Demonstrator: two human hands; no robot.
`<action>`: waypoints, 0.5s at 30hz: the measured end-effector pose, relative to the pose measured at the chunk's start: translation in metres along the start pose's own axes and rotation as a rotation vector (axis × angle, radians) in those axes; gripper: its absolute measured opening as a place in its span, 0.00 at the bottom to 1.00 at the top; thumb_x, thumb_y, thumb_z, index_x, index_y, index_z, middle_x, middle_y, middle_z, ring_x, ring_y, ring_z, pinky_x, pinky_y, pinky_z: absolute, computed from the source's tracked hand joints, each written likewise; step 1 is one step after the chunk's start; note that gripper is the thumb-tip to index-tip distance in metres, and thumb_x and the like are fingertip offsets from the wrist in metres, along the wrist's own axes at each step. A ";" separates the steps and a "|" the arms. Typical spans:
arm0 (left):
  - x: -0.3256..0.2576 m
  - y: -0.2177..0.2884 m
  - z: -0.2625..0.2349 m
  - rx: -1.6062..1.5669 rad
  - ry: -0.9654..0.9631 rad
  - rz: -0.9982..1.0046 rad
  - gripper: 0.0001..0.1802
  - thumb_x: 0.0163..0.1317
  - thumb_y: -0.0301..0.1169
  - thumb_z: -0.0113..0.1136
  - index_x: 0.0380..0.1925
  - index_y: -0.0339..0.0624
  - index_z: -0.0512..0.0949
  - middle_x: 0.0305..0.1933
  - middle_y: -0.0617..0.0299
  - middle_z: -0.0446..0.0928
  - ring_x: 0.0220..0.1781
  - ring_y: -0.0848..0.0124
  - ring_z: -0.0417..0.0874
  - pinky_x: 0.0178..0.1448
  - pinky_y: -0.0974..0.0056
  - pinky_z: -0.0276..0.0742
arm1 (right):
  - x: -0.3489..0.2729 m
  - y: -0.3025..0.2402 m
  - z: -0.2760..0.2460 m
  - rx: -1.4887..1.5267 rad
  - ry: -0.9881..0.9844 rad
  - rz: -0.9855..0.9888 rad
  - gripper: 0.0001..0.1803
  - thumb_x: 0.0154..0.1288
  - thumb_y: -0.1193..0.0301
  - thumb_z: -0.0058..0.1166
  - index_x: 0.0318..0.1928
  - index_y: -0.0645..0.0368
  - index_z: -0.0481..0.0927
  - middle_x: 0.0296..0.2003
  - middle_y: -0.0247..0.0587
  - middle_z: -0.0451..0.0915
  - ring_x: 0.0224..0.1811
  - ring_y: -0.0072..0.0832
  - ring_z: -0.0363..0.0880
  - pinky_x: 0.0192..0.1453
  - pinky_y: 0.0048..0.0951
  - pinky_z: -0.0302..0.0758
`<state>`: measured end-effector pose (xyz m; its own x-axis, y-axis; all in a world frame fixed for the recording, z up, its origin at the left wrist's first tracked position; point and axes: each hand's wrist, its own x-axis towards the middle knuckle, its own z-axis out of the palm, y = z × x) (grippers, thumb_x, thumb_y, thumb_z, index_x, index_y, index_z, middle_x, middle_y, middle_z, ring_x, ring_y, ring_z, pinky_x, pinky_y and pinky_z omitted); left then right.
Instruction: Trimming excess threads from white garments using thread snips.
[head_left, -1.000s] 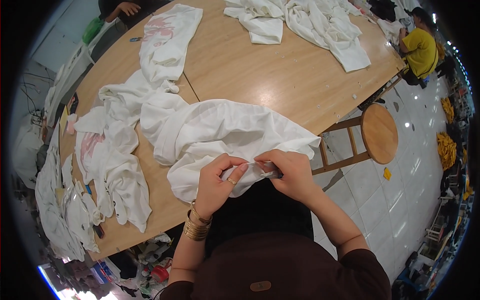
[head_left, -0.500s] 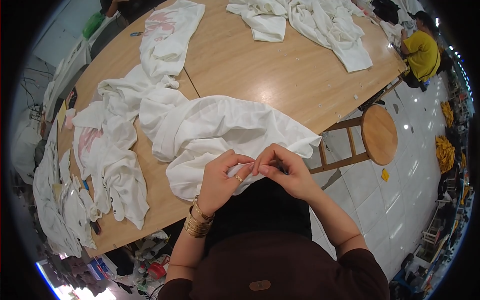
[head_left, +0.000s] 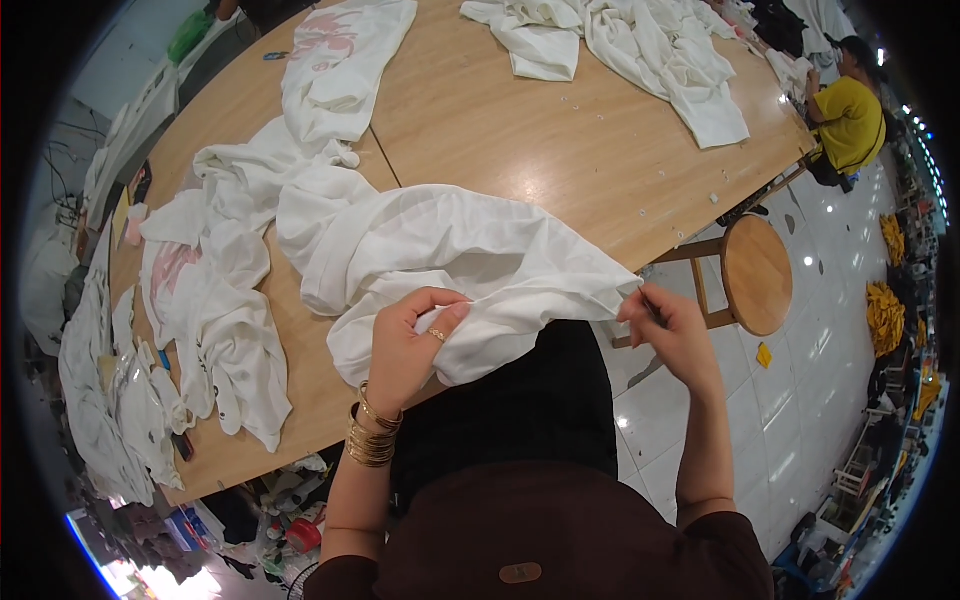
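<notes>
A large white cloth garment (head_left: 430, 235) lies bunched along the table's near edge, part of it hanging toward my lap. My left hand (head_left: 408, 338) pinches a fold of it between thumb and fingers; a ring and several gold bangles show on that arm. At the garment's pointed right end is my right hand (head_left: 672, 335), its fingers closed. A small dark tool (head_left: 652, 308) shows within that hand, mostly hidden, so its kind is unclear. Those fingertips are at the cloth's corner; whether they grip it too is hard to see.
More white garments, some with pink print (head_left: 175, 275), cover the table's left side. Another white heap (head_left: 650, 60) lies at the far edge. A round wooden stool (head_left: 757, 275) stands to the right on the tiled floor. A person in yellow (head_left: 848, 122) sits at the far right.
My hands were close together over the cloth's near edge. The right hand has moved right to the garment's corner; the left has shifted left, still pinching the cloth.
</notes>
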<state>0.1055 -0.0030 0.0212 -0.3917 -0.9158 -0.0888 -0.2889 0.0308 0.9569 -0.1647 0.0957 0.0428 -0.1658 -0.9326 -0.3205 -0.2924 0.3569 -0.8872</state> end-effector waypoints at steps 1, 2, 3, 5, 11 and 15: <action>0.000 0.001 0.001 -0.012 -0.030 -0.004 0.09 0.59 0.28 0.58 0.33 0.32 0.79 0.31 0.64 0.80 0.35 0.80 0.75 0.43 0.74 0.69 | 0.000 -0.002 -0.002 -0.267 0.083 0.082 0.09 0.61 0.71 0.55 0.38 0.64 0.75 0.23 0.38 0.72 0.24 0.25 0.72 0.33 0.24 0.70; 0.000 0.001 0.002 -0.024 -0.059 -0.009 0.09 0.60 0.29 0.58 0.34 0.32 0.79 0.32 0.61 0.81 0.35 0.78 0.76 0.44 0.72 0.70 | 0.000 0.001 0.000 -0.267 0.079 0.080 0.09 0.61 0.71 0.55 0.38 0.64 0.75 0.23 0.38 0.72 0.24 0.25 0.72 0.33 0.24 0.70; 0.000 0.001 0.003 -0.025 -0.061 -0.008 0.09 0.60 0.29 0.58 0.34 0.32 0.79 0.32 0.61 0.81 0.35 0.78 0.76 0.44 0.72 0.70 | -0.001 0.007 0.003 -0.394 0.140 -0.121 0.11 0.61 0.70 0.54 0.42 0.62 0.76 0.23 0.40 0.73 0.24 0.27 0.73 0.33 0.25 0.70; 0.000 0.000 0.006 -0.072 -0.069 -0.038 0.10 0.60 0.30 0.57 0.34 0.32 0.79 0.32 0.62 0.81 0.36 0.78 0.76 0.45 0.73 0.70 | -0.002 0.008 0.009 -0.518 0.200 -0.324 0.13 0.62 0.69 0.54 0.46 0.60 0.76 0.24 0.43 0.74 0.25 0.29 0.73 0.34 0.27 0.71; -0.001 -0.002 0.006 -0.085 -0.091 -0.084 0.11 0.61 0.30 0.56 0.35 0.31 0.79 0.32 0.63 0.80 0.37 0.79 0.76 0.46 0.73 0.70 | 0.003 -0.020 0.046 -0.077 -0.034 -0.139 0.16 0.63 0.75 0.50 0.52 0.53 0.76 0.23 0.30 0.74 0.24 0.15 0.71 0.28 0.17 0.69; -0.001 -0.004 0.007 -0.136 -0.104 -0.118 0.12 0.62 0.31 0.56 0.36 0.30 0.79 0.33 0.63 0.80 0.38 0.79 0.75 0.46 0.73 0.70 | 0.003 -0.025 0.075 0.207 -0.297 0.012 0.11 0.65 0.69 0.51 0.43 0.63 0.77 0.22 0.33 0.76 0.20 0.16 0.74 0.24 0.17 0.69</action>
<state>0.1013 0.0006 0.0157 -0.4523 -0.8633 -0.2238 -0.2202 -0.1350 0.9661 -0.0873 0.0804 0.0393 0.1218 -0.9142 -0.3865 -0.0898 0.3777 -0.9216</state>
